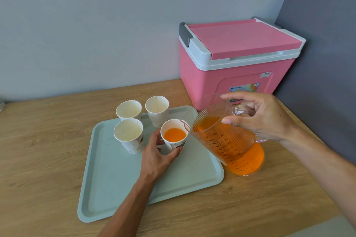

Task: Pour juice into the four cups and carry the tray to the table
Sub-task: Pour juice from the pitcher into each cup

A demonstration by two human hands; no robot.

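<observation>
We see the right hand (264, 115) tilting the jug (229, 140) over the juice-filled cup (174, 136), frame centre; the left hand (156, 156) grips that cup on the tray (107, 188).

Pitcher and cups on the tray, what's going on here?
A person is filling cups with juice. The right hand holds the clear pitcher by its handle, tipped toward a cup that the left hand steadies; that cup holds orange juice. The other three cups look empty. All four stand on the pale green tray on the wooden counter.
</observation>
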